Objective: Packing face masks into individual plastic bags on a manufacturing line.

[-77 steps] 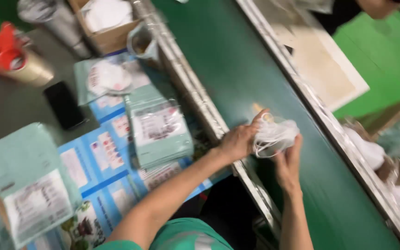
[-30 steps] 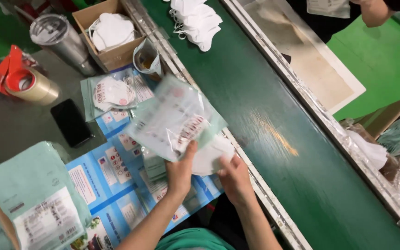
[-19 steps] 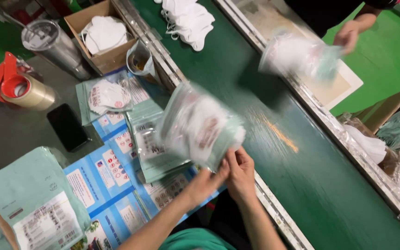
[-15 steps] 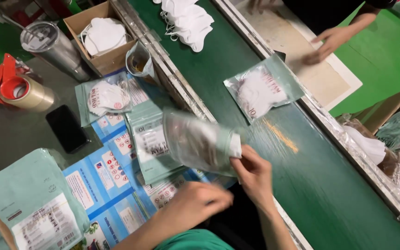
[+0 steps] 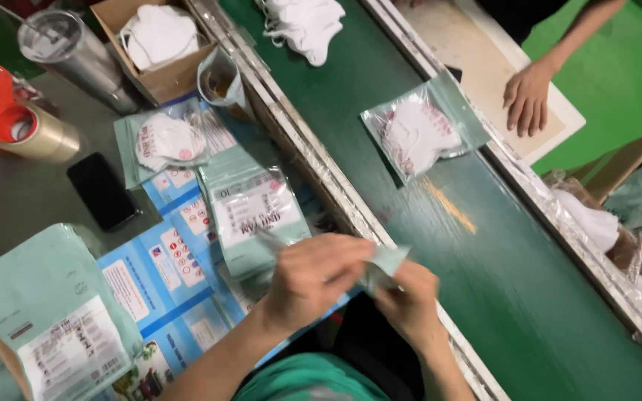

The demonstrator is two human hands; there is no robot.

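**Two hands closed on a pale green pouch at the belt's edge**

The left hand (image 5: pixel 317 278) is low in the middle of the frame, its fingers curled and pressed together on a thin pale green pouch (image 5: pixel 389 260). The right hand (image 5: pixel 410 301) is just beside it, to the right and a little lower, also closed on the same pouch, so the two hands touch or nearly touch. Only a corner of the pouch shows between them; the rest is hidden or blurred. Both forearms come up from the bottom edge of the frame, the left one from the lower left.

The hands are over the metal rail between the worktop (image 5: pixel 24 200) and the green belt (image 5: pixel 529 282). A stack of pouches (image 5: pixel 250 215) lies on the worktop just left of the hands. In the upper middle of the belt lies a sealed bag with a white mask (image 5: pixel 417 134). Another person's hand (image 5: pixel 527 98) rests flat on a board in the upper right.
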